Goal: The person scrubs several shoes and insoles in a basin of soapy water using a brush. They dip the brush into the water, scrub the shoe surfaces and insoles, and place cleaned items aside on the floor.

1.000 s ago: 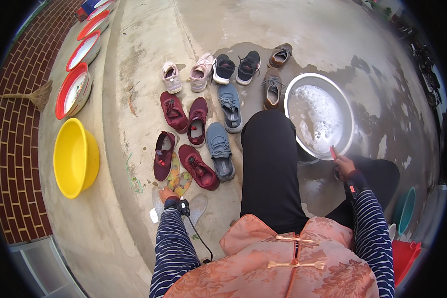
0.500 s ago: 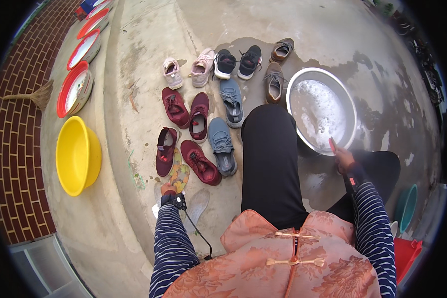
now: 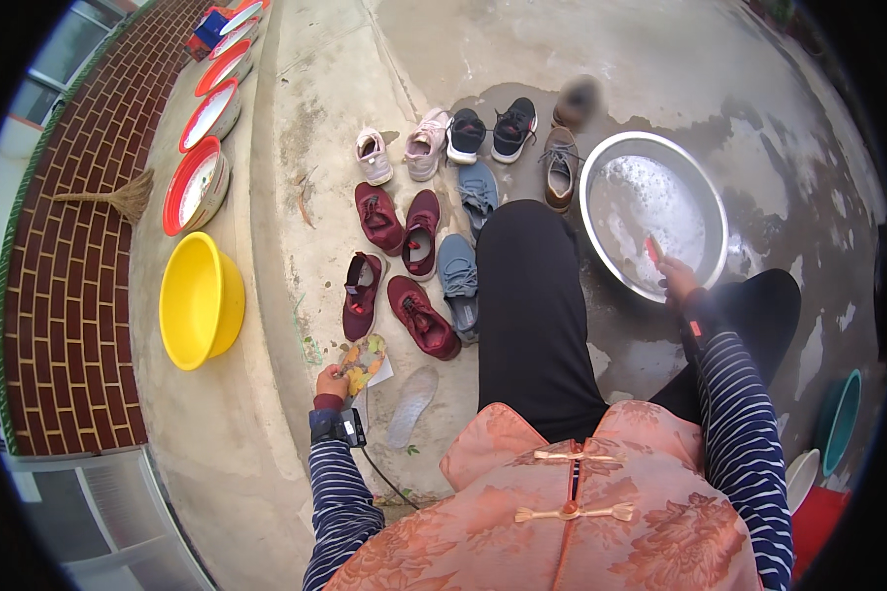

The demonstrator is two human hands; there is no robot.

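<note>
My left hand [image 3: 333, 382] is closed on the edge of a leaf-patterned insole [image 3: 365, 361], held near the ground in front of the maroon shoes. A plain grey insole [image 3: 411, 406] lies flat just right of that hand. My right hand [image 3: 677, 281] grips a small tool with a red edge, seemingly a brush [image 3: 653, 248], above the near part of a metal basin [image 3: 718, 236]. Foamy water [image 3: 650, 202] fills the basin; the tool's working end is not clear. Nearest my left hand are a maroon shoe [image 3: 361, 320] and another maroon shoe [image 3: 424, 317].
Beyond stand blue shoes [image 3: 457, 276], pink shoes [image 3: 425, 146], black shoes [image 3: 513, 128] and brown shoes [image 3: 560, 172]. A yellow tub [image 3: 229, 305] and several red-rimmed basins [image 3: 173, 202] line the left. A broom [image 3: 128, 197] leans by the brick wall; a teal basin [image 3: 839, 424] sits at right.
My left hand has drawn the patterned insole back from the maroon shoes and tilted it. My right hand has moved the tool forward over the basin. The view has turned slightly left.
</note>
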